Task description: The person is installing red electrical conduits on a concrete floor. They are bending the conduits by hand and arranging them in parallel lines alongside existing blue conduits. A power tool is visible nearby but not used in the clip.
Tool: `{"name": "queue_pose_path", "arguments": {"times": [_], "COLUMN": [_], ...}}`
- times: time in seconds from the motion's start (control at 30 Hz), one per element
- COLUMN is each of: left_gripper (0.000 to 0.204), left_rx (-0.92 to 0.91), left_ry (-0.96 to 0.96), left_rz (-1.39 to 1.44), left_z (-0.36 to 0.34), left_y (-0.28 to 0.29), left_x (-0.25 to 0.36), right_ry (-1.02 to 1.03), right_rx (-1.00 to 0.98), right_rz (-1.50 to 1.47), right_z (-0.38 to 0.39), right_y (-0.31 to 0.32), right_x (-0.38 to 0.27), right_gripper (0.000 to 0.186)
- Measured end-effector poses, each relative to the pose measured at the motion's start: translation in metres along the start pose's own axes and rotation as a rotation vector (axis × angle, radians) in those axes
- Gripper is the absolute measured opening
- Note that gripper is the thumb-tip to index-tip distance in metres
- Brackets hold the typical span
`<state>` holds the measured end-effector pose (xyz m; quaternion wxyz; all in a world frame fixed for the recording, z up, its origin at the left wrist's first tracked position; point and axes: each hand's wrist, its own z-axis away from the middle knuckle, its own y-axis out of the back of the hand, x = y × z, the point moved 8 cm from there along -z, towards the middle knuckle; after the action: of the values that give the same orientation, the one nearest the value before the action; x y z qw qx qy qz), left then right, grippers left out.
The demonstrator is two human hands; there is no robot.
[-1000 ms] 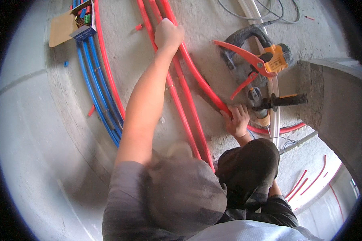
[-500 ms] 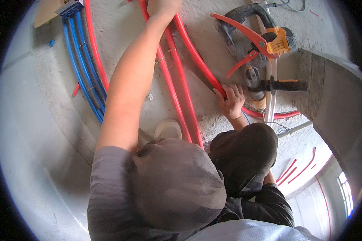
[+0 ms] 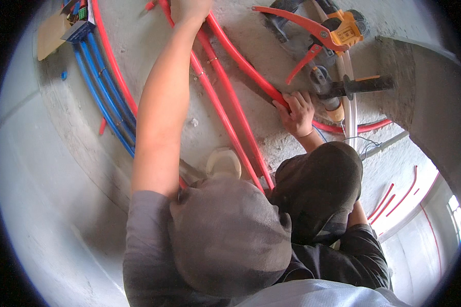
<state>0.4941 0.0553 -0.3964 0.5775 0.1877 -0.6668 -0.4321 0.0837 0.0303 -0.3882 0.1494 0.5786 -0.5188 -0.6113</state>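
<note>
My left arm reaches far ahead, and my left hand [image 3: 190, 9] is closed over a thick red conduit pipe [image 3: 235, 51] at the upper edge. Its fingertips are hidden. Nearer and to the right, my right hand [image 3: 298, 113] has its fingers curled round the same pipe, close to the floor. Two more red pipes [image 3: 221, 82] run side by side, left of this one, toward my knees. Just right of my right hand lies a rotary hammer drill [image 3: 351, 30], yellow and black, with a side handle. A red-handled pipe cutter [image 3: 320, 35] rests across it.
Several blue pipes [image 3: 105, 77] and another red pipe [image 3: 110, 56] curve along the left. An open box [image 3: 79, 30] of small parts stands at their far end. Loose red pipe pieces [image 3: 402, 189] lie at right, beyond a concrete wall edge [image 3: 435, 102]. My knees [image 3: 230, 235] fill the near middle.
The whole view has shifted a little, bringing more of the box at far left into sight. Both hands keep their hold on the red pipe, with little visible movement along it.
</note>
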Motion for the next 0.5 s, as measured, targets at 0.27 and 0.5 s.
{"name": "queue_pose_path", "arguments": {"times": [0.27, 0.5], "left_gripper": [0.035, 0.043], "left_rx": [-0.307, -0.085], "left_ry": [0.083, -0.057], "left_rz": [-0.097, -0.126], "left_z": [-0.001, 0.023], "left_y": [0.002, 0.023], "left_x": [-0.005, 0.021], "right_ry": [-0.003, -0.017], "right_rx": [-0.014, -0.001], "right_rz": [0.006, 0.017], "right_z": [0.001, 0.006], "right_y": [-0.005, -0.004], "right_x": [-0.002, 0.004], "right_gripper": [0.029, 0.029]}}
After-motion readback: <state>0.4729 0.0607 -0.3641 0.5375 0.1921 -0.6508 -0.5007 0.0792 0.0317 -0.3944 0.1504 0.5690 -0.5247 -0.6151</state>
